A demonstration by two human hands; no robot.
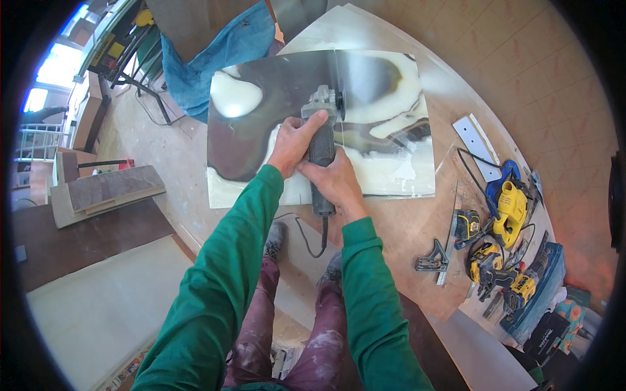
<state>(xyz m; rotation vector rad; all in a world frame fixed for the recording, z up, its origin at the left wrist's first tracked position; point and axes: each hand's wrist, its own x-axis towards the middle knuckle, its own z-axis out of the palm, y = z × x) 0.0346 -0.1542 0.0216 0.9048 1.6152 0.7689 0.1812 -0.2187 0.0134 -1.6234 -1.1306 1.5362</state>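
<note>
Both of my hands grip an angle grinder (321,140) above a glossy sheet patterned in dark brown, black and cream (261,150). My left hand (293,144) is closed round the front of its body, thumb near the metal gear head. Behind it, my right hand (336,181) wraps the rear of the body. The dark disc (340,105) stands on edge at the right of the head, over a thin straight line running across the sheet. Whether disc and sheet touch, I cannot tell. A black cord (306,244) hangs from the grinder's back end.
The sheet lies on a brown board worktop (417,228). At right are a combination square (435,259), tape measure (467,225), yellow power tool (510,208), cordless drills (486,260) and a white drilled plate (475,146). A blue cloth (215,55) lies at far left.
</note>
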